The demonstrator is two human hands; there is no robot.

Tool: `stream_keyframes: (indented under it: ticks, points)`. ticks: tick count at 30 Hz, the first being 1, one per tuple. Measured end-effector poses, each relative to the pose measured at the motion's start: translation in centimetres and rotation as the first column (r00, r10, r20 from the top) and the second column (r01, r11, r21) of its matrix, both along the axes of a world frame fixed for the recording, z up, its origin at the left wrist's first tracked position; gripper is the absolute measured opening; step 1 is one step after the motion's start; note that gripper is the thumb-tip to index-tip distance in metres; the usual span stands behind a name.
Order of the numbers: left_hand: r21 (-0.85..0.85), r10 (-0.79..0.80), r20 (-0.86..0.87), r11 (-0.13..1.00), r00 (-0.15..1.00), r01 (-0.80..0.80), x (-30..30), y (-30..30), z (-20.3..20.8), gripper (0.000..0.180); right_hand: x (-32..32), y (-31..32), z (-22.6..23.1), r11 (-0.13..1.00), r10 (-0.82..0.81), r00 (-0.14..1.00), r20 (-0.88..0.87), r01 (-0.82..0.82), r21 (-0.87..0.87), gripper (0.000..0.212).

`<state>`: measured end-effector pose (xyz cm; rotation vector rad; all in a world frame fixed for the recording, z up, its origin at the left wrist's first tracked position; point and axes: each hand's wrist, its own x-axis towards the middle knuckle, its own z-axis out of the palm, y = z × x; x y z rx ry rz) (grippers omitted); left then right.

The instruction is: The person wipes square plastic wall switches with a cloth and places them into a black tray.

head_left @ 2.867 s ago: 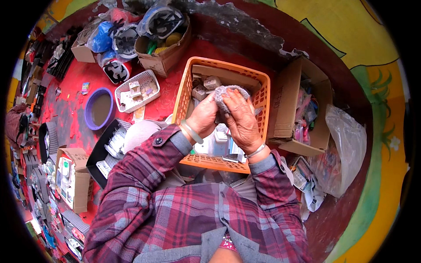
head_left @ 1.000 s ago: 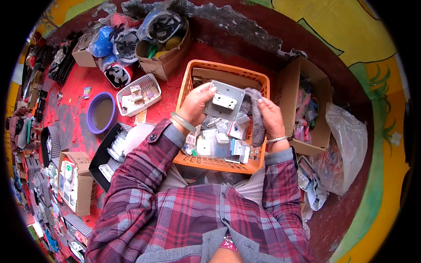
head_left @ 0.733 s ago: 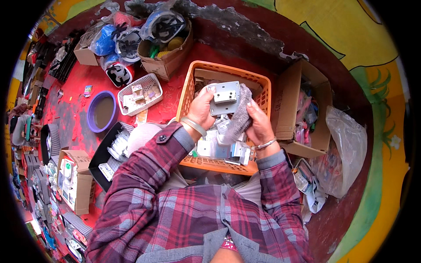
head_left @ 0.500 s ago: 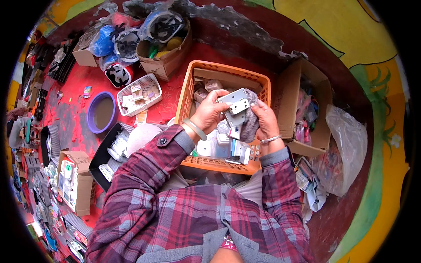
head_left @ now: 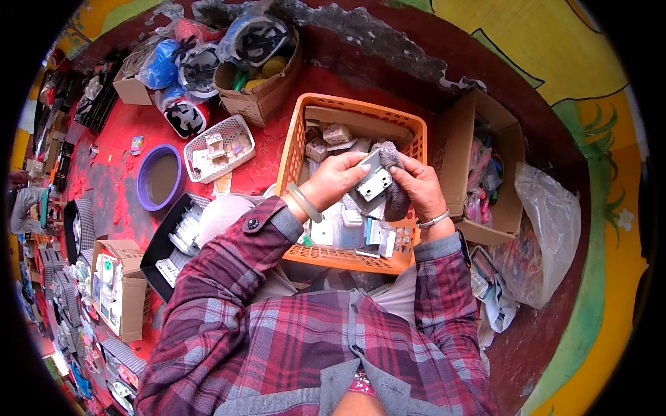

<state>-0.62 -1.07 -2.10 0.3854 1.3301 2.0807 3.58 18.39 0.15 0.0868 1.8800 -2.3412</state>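
My left hand (head_left: pixel 331 182) is closed on a flat grey plate (head_left: pixel 372 166) with a white block bearing dark holes on it; its exact kind is unclear. In my right hand (head_left: pixel 420 188) a fuzzy grey cloth (head_left: pixel 396 200) is pinched and pressed along the plate's right edge. Both hands are above an orange plastic basket (head_left: pixel 326 259). Inside it lie small cardboard boxes (head_left: pixel 337 133), a clear plastic case (head_left: pixel 352 229) and several small packaged items. Part of the plate is hidden by my fingers and the cloth.
An open cardboard box (head_left: pixel 454 163) of colourful things stands right of the basket, beside a clear plastic bag (head_left: pixel 551 236). To the left are a white basket (head_left: pixel 199 172), a purple basin (head_left: pixel 147 199) and a black tray (head_left: pixel 154 276). A carton (head_left: pixel 258 104) holds wrapped goods behind.
The plate has tilted and turned more edge-on in my left hand. My right hand has shifted the cloth slightly down along its edge.
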Motion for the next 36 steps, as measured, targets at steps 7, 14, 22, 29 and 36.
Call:
stream_keyframes:
  ticks: [7,14,22,29,36]
  points:
    - [-0.009,-0.108,0.022,0.994,0.994,0.109,0.4,0.3,-0.9,0.034,-0.1,-0.7,-0.6,0.999,-0.004,0.995,-0.103,0.009,0.050,0.036]
    - [0.124,0.039,0.256,0.990,0.966,-0.072,-0.7,-0.7,0.5,0.028,-0.2,0.6,0.4,0.999,-0.009,0.998,0.065,0.010,-0.030,0.028]
    - [0.047,0.137,0.174,0.988,0.975,-0.147,-0.7,0.3,-0.7,0.024,0.0,-1.1,0.3,0.732,0.013,0.800,-0.599,0.401,0.551,0.030]
    - [0.134,0.244,0.252,0.950,0.937,-0.283,-1.2,-0.3,-2.6,0.021,1.3,-5.7,0.5,0.468,0.281,0.714,-0.641,0.482,0.741,0.037]
    - [0.048,0.400,0.446,0.882,0.801,-0.468,-2.5,-0.9,-2.3,0.021,2.0,-5.4,-0.1,0.660,0.450,0.739,-0.501,0.102,0.744,0.029]
